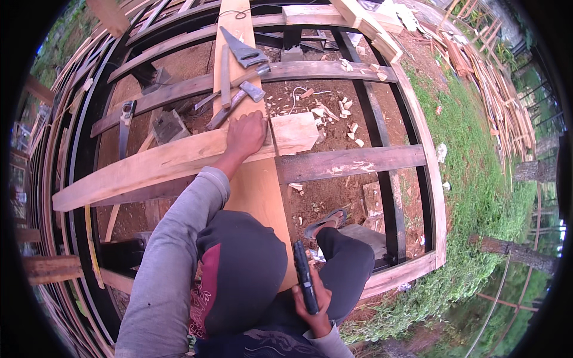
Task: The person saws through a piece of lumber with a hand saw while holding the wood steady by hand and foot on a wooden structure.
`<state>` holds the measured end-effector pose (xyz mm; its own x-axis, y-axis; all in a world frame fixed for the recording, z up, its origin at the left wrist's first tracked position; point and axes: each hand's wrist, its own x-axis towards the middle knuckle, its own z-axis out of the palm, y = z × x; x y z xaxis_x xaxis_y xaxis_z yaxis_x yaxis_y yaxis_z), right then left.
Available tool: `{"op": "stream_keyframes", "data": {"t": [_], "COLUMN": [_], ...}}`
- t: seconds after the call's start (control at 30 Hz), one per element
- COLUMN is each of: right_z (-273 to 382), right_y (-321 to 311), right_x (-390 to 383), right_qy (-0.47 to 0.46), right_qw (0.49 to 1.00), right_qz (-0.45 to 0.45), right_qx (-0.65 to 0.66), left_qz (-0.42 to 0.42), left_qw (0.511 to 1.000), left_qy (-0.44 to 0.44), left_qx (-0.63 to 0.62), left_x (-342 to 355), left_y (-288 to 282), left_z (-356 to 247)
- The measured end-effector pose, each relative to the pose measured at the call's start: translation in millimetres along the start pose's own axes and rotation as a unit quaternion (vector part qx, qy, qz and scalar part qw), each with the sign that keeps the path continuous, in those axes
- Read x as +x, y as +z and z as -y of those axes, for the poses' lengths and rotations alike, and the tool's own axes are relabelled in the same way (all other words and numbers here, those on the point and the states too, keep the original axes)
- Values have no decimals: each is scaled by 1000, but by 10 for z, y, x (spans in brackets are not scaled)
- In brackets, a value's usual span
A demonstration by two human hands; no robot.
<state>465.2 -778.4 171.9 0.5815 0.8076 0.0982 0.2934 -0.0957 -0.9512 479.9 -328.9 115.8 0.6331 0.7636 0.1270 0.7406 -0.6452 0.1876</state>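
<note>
My left hand is closed over the upper edge of a long pale timber, which lies crosswise over an orange-brown plank. The timber's right end is cut to a blunt point. Low in front of me, beside my knee, my right hand grips a narrow black tool held nearly upright; its kind I cannot make out. Just beyond my left hand, a hatchet and a handsaw with a dark handle rest on the plank. A narrow wooden strip lies by the saw.
A frame of dark beams with gaps surrounds me, with soil and wood chips below. Another saw hangs at a left beam. Grass and stacked wood strips lie to the right. My sandalled foot is near a beam.
</note>
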Motion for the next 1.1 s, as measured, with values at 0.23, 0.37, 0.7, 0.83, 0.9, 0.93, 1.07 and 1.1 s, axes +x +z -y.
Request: {"op": "stream_keyframes", "data": {"t": [0.23, 0.37, 0.7, 0.83, 0.9, 0.93, 1.07, 1.1], "right_z": [-208, -202, 192, 147, 242, 296, 174, 95], "right_y": [618, 483, 195, 139, -73, -160, 17, 149], "right_x": [1551, 978, 1059, 836, 448, 315, 810, 1083], "right_qy": [-97, -78, 9, -2, 1, 17, -13, -29], "right_qw": [994, 995, 998, 998, 999, 999, 998, 997], "right_qz": [-33, -5, 11, 15, 25, 24, 14, 10], "right_qx": [36, 55, 58, 54, 32, 37, 52, 71], "left_qz": [-7, -16, -11, -12, -6, -9, -20, -13], "left_qw": [1000, 1000, 1000, 1000, 1000, 1000, 1000, 1000], "left_qy": [9, 11, 11, 8, 0, 0, 8, 3], "left_qx": [-6, 2, -4, 9, 7, 5, -2, -4], "left_x": [-40, -57, -27, -58, -38, -23, -49, -55], "left_y": [24, 102, 75, 90, 77, 77, 41, 35], "left_z": [-64, 114, 3, 82, 83, 61, 38, -14]}}
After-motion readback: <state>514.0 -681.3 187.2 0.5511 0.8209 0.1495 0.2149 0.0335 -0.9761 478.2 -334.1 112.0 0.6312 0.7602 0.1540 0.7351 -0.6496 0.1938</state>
